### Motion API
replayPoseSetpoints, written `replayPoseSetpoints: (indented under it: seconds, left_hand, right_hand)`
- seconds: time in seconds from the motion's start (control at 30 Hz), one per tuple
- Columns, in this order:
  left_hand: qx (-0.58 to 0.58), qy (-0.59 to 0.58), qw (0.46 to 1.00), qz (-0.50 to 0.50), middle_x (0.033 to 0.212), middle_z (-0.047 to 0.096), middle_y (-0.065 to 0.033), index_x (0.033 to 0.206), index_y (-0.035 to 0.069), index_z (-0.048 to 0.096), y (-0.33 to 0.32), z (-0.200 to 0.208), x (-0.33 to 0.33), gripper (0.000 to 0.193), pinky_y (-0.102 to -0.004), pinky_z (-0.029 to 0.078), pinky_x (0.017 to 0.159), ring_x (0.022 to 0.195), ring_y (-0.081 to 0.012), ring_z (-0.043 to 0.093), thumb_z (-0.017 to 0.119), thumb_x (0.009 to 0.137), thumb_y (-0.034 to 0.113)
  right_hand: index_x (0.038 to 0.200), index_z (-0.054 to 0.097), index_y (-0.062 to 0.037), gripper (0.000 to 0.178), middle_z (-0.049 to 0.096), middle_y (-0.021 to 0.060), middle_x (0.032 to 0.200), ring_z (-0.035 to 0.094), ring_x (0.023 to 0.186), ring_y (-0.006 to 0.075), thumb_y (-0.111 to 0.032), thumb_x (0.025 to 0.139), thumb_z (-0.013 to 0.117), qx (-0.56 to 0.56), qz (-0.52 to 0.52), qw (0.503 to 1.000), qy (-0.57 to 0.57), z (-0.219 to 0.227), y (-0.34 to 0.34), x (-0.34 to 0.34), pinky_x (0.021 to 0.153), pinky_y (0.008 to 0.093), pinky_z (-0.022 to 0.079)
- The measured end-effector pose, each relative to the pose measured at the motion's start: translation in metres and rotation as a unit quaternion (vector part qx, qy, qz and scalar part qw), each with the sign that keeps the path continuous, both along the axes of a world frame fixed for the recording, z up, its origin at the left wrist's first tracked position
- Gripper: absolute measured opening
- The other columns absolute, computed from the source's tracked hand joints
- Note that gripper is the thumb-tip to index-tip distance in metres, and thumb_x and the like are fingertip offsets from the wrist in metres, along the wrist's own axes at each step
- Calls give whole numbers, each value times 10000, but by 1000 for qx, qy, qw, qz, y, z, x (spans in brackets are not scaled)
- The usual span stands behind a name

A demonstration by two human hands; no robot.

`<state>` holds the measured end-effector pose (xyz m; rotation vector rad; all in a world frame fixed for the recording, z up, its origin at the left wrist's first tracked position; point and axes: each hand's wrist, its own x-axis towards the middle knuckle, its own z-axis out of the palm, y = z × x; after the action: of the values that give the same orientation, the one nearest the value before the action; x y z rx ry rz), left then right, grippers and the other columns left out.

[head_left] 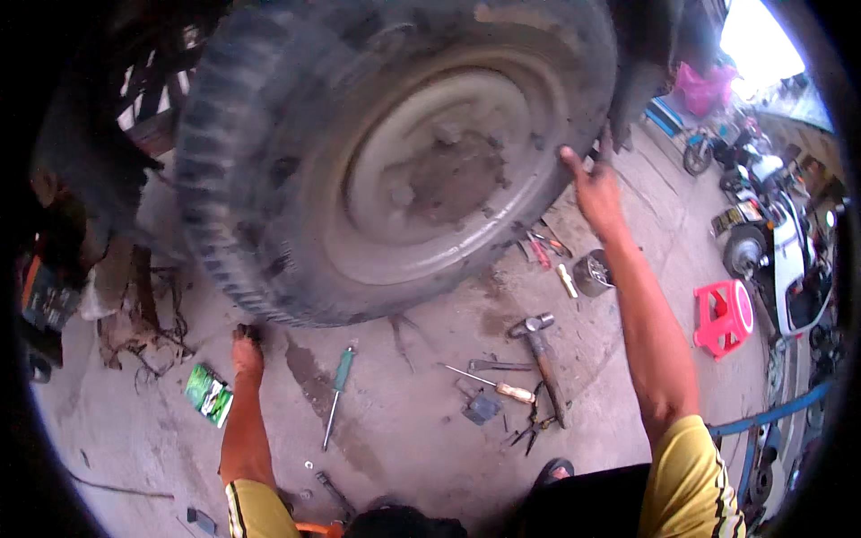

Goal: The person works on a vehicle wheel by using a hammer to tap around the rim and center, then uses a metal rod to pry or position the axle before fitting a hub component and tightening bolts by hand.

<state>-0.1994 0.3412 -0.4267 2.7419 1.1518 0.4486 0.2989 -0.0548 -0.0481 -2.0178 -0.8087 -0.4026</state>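
Note:
A large wheel with a worn black tyre (238,193) and a dirty pale rim (372,202) fills the upper middle. My right hand (594,190) grips the tyre's right edge, thumb against the sidewall and the other fingers partly hidden behind it. Low at the tyre's left side is my left hand (247,351). Its fingertips look dark and blurred against the shadow, so I cannot make out their grip or whether they touch the tread. Beside that wrist lies a green and white packet (209,394).
Below the wheel lie a green-handled screwdriver (339,394), a hammer (543,368), another screwdriver (513,392) and pliers (534,429). A metal can (593,273) stands by my right forearm. Farther right are a pink stool (723,318) and parked motorcycles (749,242).

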Motion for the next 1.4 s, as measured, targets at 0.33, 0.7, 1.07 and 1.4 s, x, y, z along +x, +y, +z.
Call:
replayPoseSetpoints:
  seconds: [0.33,0.7,1.07,1.4]
  left_hand:
    - [-114,-108,984,-80,1047,633,-221,1045,-21,618,-99,102,22,212,-429,474,868,998,-400,581,499,880,37]
    - [-299,-120,931,-171,1016,637,-195,1068,-30,595,-265,293,67,194,-348,498,803,919,-321,635,582,892,50]
    - [-381,-324,847,-180,969,641,-63,1062,-16,614,-286,460,202,317,-299,472,779,855,-137,577,665,874,234]
    - [-385,-399,805,-211,1077,633,-100,1197,-23,558,-294,484,244,421,-325,477,846,934,-176,603,708,850,162]
  right_hand:
    - [1037,715,-116,456,639,307,892,551,1019,519,-364,1011,333,-237,-101,959,-119,-46,-15,11,1079,539,286]
    - [1046,648,32,566,637,283,1004,595,1009,420,-504,883,566,-338,61,938,37,-88,-33,-10,891,449,470]
    - [1163,626,-24,410,688,179,903,658,814,213,-283,852,694,-38,337,938,-68,48,-21,-135,764,346,507]
    - [974,677,19,404,677,201,792,657,726,326,-358,830,686,208,317,920,99,58,-12,-133,702,385,508]
